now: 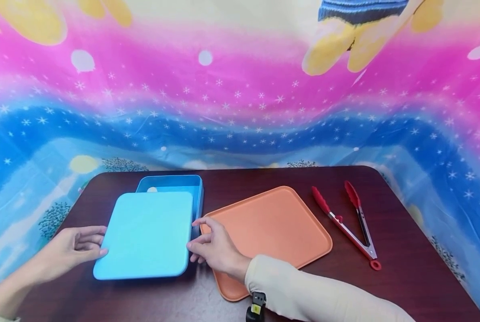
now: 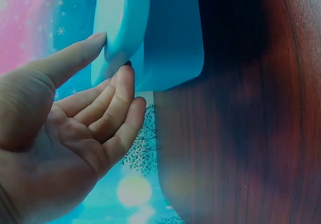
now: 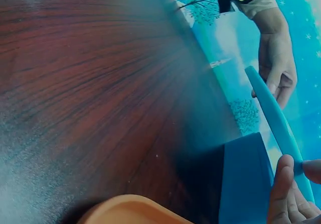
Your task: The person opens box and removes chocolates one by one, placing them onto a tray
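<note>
A light blue rectangular lid (image 1: 147, 235) is held over a blue box (image 1: 169, 180), covering most of it in the head view. The box's far end shows uncovered, with a small whitish thing (image 1: 152, 189) inside. My left hand (image 1: 73, 246) pinches the lid's left edge, thumb on top and fingers beneath. On the opposite edge, my right hand (image 1: 217, 248) pinches the lid between thumb and fingers. From the right wrist, the lid (image 3: 276, 116) is seen edge-on, tilted and raised off the box (image 3: 246, 176). The rest of the box's inside is hidden.
An orange tray (image 1: 272, 228) lies right of the box, partly under my right forearm. Farther right, red-tipped tongs (image 1: 352, 232) lie spread on the dark wooden table (image 1: 405, 277). A patterned cloth (image 1: 240, 98) hangs behind the table.
</note>
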Demonstrator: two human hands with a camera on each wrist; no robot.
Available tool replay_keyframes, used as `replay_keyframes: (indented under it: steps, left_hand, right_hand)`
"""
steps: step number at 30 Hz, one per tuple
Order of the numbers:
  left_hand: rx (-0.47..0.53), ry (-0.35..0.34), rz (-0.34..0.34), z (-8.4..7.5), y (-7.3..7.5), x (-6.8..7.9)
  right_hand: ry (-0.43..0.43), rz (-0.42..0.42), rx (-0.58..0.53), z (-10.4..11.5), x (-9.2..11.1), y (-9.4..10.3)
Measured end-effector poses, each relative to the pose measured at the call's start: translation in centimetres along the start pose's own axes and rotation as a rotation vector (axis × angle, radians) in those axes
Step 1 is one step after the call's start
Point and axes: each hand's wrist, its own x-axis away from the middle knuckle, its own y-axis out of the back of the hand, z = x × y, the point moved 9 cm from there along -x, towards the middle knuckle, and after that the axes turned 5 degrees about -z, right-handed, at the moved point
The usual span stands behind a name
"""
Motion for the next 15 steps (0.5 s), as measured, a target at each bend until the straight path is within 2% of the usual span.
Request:
replay_keyframes:
  steps: [5, 15]
  left_hand:
    - [-0.012, -0.014, 0.019, 0.4, -0.1, 0.2]
    - [0.027, -0.016, 0.109, 1.5, -0.4, 0.0]
  right_hand:
    - [-0.020, 0.018, -0.027, -0.6, 0.2, -0.7]
    - [-0.052, 0.030, -0.027, -1.5, 0.8, -1.1]
